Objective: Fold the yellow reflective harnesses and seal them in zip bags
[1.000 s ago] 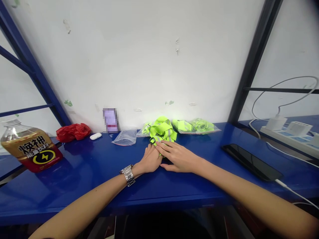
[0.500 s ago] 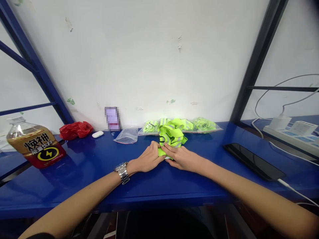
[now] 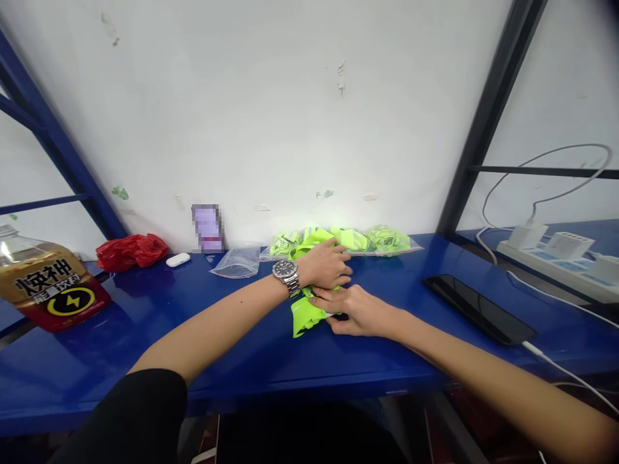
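Observation:
A bright yellow-green reflective strap [image 3: 306, 316], bunched up, lies at the middle of the blue table, its loose end hanging toward the front. My right hand [image 3: 360, 310] pinches it from the right, thumb on top and fingers below. Just behind, my left hand [image 3: 325, 264], with a metal watch at the wrist, reaches across the bundle. Its fingers curl over the upper part and hide much of it. Against the wall are clear bags [image 3: 387, 240] packed with similar yellow-green straps.
An unfilled clear zip bag [image 3: 236, 263], a white earphone case [image 3: 178, 260], a red plastic bag [image 3: 133, 251] and a propped phone [image 3: 209, 229] stand left. Nearer is a drink bottle [image 3: 53, 283]. At right lie a charging phone [image 3: 478, 309] and a power strip [image 3: 556, 264].
My left hand has moved from the bundle's near left side up and over its top, arm stretched farther forward. The strap's near end now spreads out to the left. My right hand keeps its hold.

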Tool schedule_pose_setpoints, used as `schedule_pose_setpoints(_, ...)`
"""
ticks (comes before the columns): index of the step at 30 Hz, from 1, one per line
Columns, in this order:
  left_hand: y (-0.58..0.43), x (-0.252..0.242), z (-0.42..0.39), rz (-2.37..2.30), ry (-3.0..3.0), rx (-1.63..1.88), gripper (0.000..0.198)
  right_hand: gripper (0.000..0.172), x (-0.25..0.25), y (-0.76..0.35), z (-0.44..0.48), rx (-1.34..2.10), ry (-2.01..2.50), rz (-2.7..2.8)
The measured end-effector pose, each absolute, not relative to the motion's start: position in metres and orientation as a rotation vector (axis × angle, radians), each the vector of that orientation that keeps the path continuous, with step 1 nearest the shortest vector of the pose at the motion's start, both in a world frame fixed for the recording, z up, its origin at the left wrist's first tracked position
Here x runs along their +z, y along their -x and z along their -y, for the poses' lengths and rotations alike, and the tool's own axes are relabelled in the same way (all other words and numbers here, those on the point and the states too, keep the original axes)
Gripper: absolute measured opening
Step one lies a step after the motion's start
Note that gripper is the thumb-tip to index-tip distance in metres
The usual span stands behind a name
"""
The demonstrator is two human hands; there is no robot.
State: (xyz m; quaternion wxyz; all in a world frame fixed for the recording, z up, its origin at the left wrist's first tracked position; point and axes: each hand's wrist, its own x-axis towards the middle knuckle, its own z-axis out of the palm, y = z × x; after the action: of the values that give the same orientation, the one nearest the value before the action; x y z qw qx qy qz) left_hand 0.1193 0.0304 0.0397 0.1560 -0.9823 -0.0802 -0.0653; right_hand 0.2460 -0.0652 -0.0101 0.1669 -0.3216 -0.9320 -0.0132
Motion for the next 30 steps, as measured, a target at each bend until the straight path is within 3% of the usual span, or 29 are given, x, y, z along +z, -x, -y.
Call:
schedule_pose_setpoints(3,-0.103,0.024,-0.04,0.441,2.721,-0.177,0.04,0.052,-0.012,-0.248,0.073,-0.037,1.014,2.645)
schedule_pose_setpoints(9,-0.047,0.014,-0.042,0.645,2.727,-0.223,0.042,0.055,-0.01,-0.252,0.076,-0.069,1.035,2.709)
schedule_pose_setpoints(19,-0.033,-0.012,-0.046,0.663,2.84,-0.357,0.046,0.041,-0.021,-0.245,0.063,-0.697,0.805,2.766)
schedule_pose_setpoints(23,-0.03,-0.016,-0.048,0.683,2.838,-0.362,0.046,0.042,-0.017,-0.248,0.061,-0.559,0.878,2.773)
schedule_pose_setpoints(27,-0.03,-0.018,-0.05,0.698,2.841,-0.362,0.046,0.061,-0.009,-0.252,0.06,-0.431,0.847,2.843)
schedule_pose_setpoints(30,-0.03,-0.02,-0.051,0.697,2.842,-0.37,0.046,0.053,-0.01,-0.25,0.056,-0.553,0.805,2.86)
